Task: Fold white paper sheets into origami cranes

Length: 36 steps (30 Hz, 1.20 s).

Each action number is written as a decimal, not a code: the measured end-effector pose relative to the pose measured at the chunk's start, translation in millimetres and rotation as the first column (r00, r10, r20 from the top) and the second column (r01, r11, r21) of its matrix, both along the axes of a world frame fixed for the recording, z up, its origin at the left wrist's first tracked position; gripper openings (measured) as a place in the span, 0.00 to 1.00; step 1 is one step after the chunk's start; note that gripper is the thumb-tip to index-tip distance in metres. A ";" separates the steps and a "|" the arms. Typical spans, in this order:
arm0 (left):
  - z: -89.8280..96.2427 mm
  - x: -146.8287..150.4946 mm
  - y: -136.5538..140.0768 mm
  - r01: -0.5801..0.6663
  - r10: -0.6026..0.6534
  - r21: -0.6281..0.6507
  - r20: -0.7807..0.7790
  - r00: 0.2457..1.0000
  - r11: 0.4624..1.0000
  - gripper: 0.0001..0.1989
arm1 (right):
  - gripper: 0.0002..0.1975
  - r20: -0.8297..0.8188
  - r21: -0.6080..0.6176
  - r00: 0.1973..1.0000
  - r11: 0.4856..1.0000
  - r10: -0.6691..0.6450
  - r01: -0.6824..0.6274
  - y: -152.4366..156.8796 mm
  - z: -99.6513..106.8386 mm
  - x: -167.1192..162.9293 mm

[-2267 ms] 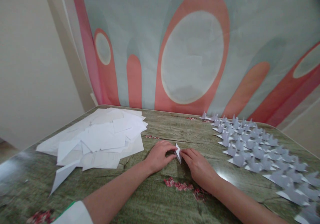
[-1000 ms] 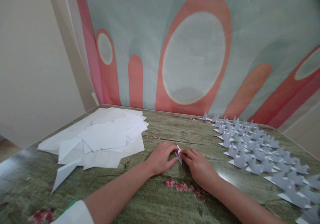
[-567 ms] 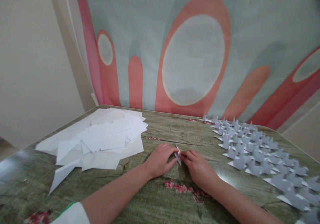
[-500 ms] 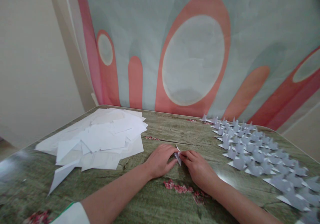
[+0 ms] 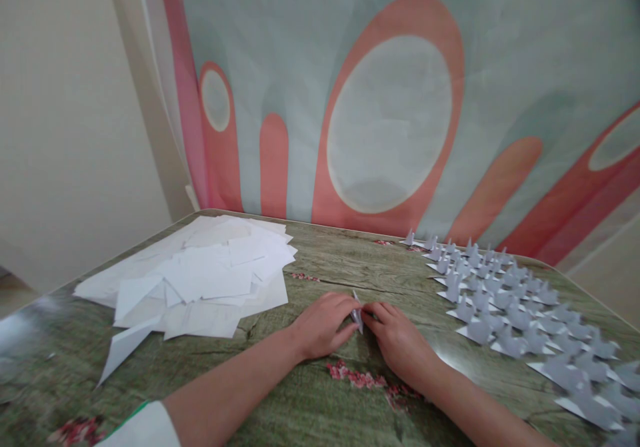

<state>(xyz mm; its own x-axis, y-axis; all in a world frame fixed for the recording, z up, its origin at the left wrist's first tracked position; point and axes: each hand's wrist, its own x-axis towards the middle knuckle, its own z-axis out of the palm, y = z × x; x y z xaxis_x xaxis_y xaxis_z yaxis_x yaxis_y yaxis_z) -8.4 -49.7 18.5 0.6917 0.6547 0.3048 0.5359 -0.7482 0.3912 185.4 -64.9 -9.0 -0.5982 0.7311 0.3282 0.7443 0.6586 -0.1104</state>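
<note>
Between my two hands, low over the middle of the table, is a small folded white paper piece (image 5: 357, 315) with pointed ends. My left hand (image 5: 324, 325) grips it from the left, thumb and fingers closed around its side. From the right, my right hand (image 5: 395, 339) pinches its edge with the fingertips. Part of the paper is hidden behind the fingers. To the right stand several rows of folded white paper birds (image 5: 517, 314). On the left lies a loose pile of white paper sheets (image 5: 215, 270).
The table (image 5: 330, 260) has a wood-grain top with printed pink flowers (image 5: 357, 375). One folded sheet (image 5: 125, 347) sticks out at the pile's near edge. Behind the table's far edge hangs a patterned backdrop (image 5: 390, 120). A plain wall (image 5: 65, 100) stands at the left.
The view has tilted very slightly, so everything sits a little lower or to the right. Both hands keep hold of the folded paper in almost the same pose.
</note>
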 end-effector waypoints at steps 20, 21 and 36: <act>-3.7 -0.1 0.6 0.054 -0.040 0.107 -0.129 0.991 0.993 0.14 | 0.18 -0.089 -0.066 0.995 0.996 0.048 -0.054 0.4 1.7 6.9; -4.2 -0.3 0.7 0.050 -0.036 0.111 -0.128 0.991 0.993 0.14 | 0.19 -0.088 -0.068 0.995 0.996 0.044 -0.050 0.5 1.0 7.1; -5.9 0.8 1.2 0.088 -0.051 0.183 -0.198 0.979 0.979 0.15 | 0.18 -0.193 -0.054 0.980 0.998 -0.045 0.035 0.6 7.1 14.7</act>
<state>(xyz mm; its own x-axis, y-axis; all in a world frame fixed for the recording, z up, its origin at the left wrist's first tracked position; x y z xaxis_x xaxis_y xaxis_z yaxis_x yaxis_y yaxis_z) -7.6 -48.4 12.6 0.7907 0.5463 0.2763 0.5313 -0.8366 0.1336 200.1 -64.3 -1.9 -0.4966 0.7714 0.3980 0.7309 0.6189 -0.2875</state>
